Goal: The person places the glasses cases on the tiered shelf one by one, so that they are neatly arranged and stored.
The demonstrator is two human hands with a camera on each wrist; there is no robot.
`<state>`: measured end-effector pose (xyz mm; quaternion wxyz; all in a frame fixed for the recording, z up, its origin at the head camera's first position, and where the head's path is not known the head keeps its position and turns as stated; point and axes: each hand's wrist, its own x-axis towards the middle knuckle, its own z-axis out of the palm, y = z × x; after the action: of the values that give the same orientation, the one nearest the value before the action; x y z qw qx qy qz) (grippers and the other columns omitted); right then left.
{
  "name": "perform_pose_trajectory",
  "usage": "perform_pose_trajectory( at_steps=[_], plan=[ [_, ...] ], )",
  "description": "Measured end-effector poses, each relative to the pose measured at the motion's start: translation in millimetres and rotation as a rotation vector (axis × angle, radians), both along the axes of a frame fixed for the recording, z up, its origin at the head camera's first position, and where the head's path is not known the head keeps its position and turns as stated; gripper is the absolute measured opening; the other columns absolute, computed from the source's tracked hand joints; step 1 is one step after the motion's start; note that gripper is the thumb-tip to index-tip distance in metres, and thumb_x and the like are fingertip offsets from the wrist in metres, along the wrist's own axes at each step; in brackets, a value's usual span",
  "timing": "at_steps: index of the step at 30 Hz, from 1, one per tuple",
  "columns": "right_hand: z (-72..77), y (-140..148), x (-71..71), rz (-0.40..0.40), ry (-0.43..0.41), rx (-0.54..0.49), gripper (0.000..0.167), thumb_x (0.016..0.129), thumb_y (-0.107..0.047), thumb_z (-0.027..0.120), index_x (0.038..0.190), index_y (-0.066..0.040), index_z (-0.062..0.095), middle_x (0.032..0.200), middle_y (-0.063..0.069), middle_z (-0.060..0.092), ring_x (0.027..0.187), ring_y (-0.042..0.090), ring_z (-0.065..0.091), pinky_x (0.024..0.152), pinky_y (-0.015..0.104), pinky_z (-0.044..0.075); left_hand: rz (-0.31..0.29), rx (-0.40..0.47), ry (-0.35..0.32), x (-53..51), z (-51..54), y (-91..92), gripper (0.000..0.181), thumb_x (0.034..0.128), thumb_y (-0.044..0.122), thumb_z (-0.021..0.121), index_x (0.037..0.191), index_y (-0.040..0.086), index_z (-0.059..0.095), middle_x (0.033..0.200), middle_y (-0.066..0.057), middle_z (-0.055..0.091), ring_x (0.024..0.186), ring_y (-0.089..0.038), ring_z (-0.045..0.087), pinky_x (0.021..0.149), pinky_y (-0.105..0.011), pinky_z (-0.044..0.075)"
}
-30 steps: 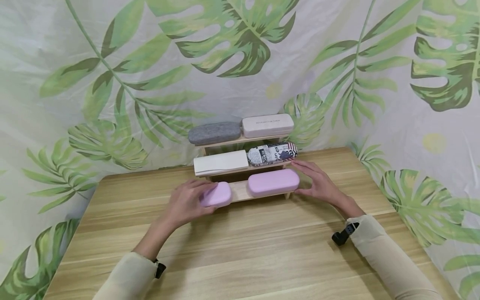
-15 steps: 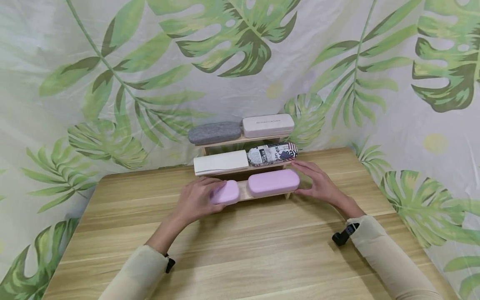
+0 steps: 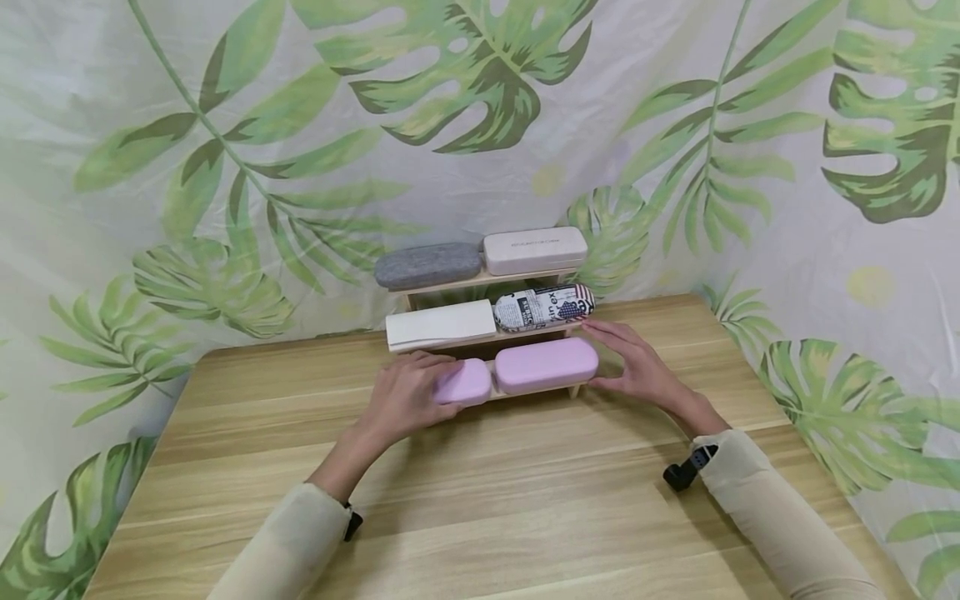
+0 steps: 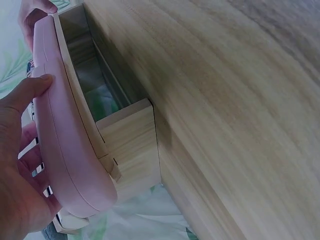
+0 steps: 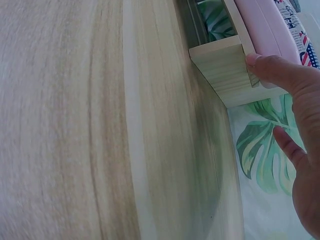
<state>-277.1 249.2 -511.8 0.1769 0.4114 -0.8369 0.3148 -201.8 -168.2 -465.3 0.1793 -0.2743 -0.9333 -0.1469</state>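
Observation:
My left hand (image 3: pixel 411 390) grips a pink glasses case (image 3: pixel 467 382) on the left of the bottom tier of a wooden three-tier stand (image 5: pixel 220 65). In the left wrist view, the thumb lies across the front of that case (image 4: pixel 70 150) and the other fingers lie behind it. A second pink glasses case (image 3: pixel 547 365) sits to its right on the same tier, with little space between the two. My right hand (image 3: pixel 637 367) touches the stand's right end, its fingers extended beside the middle tier. Its thumb (image 5: pixel 257 61) rests on the bottom tier's end.
The middle tier bears a white case (image 3: pixel 441 325) and a newspaper-print case (image 3: pixel 544 307). Above, on the top tier, lie a grey felt case (image 3: pixel 429 265) and a pale case (image 3: pixel 536 251). Leaf-patterned cloth (image 3: pixel 465 183) hangs behind the wooden table (image 3: pixel 525 500).
My left hand has slid the left pink glasses case rightward along the bottom tier, narrowing the gap to the other pink case. The right hand has stayed at the stand's end.

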Motion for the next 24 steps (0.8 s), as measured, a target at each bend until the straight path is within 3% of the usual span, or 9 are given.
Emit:
perform_pose_trajectory(
  at_steps=[24],
  plan=[
    [0.4,-0.5,-0.1,0.002,0.006,-0.005,0.103,0.063,-0.012,0.102,0.153,-0.001,0.053,0.157,0.017,0.053,0.138,0.038,0.052,0.123,0.031,0.031,0.052,-0.008,-0.048,-2.9,0.9,6.2,0.062,0.075,0.043,0.096,0.13,0.019,0.078,0.127,-0.002,0.077,0.114,-0.025,0.07,0.072,-0.047,0.056]
  ],
)
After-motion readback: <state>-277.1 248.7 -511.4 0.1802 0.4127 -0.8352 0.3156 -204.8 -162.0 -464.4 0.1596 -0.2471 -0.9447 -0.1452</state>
